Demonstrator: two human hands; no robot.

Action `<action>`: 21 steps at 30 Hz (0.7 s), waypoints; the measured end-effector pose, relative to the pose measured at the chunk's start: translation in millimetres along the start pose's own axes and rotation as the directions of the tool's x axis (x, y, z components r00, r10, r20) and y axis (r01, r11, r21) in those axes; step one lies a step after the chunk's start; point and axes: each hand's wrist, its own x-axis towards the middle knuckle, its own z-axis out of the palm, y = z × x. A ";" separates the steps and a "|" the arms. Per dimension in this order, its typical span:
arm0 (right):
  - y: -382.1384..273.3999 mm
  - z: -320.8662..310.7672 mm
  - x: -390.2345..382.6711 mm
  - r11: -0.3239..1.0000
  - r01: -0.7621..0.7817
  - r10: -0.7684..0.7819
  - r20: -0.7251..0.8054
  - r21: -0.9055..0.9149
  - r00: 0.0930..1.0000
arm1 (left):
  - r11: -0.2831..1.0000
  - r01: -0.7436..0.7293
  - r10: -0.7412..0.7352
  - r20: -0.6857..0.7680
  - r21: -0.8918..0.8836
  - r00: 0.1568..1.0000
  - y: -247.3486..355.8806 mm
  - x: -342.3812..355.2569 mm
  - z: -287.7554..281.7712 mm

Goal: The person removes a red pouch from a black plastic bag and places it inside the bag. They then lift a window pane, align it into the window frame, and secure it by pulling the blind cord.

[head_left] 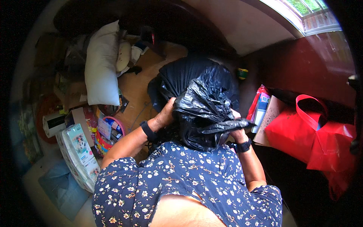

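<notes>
A large, bulging black plastic bag (193, 73) stands right in front of my body, its gathered, crinkled top bunched toward me. My left hand (165, 112) grips the left side of that bunched plastic, and some of its fingers are hidden behind the folds. On the other side my right hand (237, 132) is closed on the bag's loose edge, where a twisted strip of plastic sticks out past it to the right. What the bag holds cannot be seen.
At the left lie a long white pillow (103, 64), a pink-rimmed basket (113, 128) of small packages and a wrapped pack (80, 151). To the right are a red tote bag (293, 130), cardboard (270, 121) and booklets (260, 109). A small green-and-yellow item (242, 73) sits by the wall.
</notes>
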 end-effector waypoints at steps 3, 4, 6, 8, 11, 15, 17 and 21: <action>-5.5 -1.1 2.1 0.703 -0.288 0.238 0.167 0.650 0.957 | 0.922 0.361 -0.347 0.111 -0.143 0.931 -6.9 -7.5 8.0; -2.2 -2.1 8.7 0.807 -0.195 0.164 0.106 0.557 0.981 | 0.843 0.443 -0.419 0.145 -0.305 0.897 -8.5 -7.5 6.4; 5.5 -0.1 19.0 0.942 -0.064 0.084 -0.048 0.330 0.995 | 0.687 0.516 -0.509 0.169 -0.511 0.844 -8.4 -4.2 -1.4; 10.7 2.1 25.9 0.927 -0.139 0.200 -0.147 0.349 0.969 | 0.578 0.556 -0.606 0.142 -0.597 0.783 -2.0 1.4 -16.8; 13.2 -4.5 37.8 0.922 0.027 -0.107 -0.187 -0.387 0.977 | 0.555 0.662 -0.725 0.097 -0.503 0.682 9.1 13.0 -28.0; 18.7 0.5 57.7 0.855 0.067 -0.111 -0.055 -0.514 0.992 | 0.473 0.583 -0.661 0.172 -0.661 0.731 2.2 33.8 -19.5; 31.1 13.6 77.8 0.846 0.051 -0.071 -0.017 -0.530 0.997 | 0.441 0.566 -0.650 0.187 -0.696 0.737 -7.7 36.3 -17.5; 66.8 33.6 114.1 0.767 0.142 -0.022 0.195 -0.626 0.981 | 0.362 0.500 -0.576 0.233 -0.787 0.784 -29.5 40.3 -19.6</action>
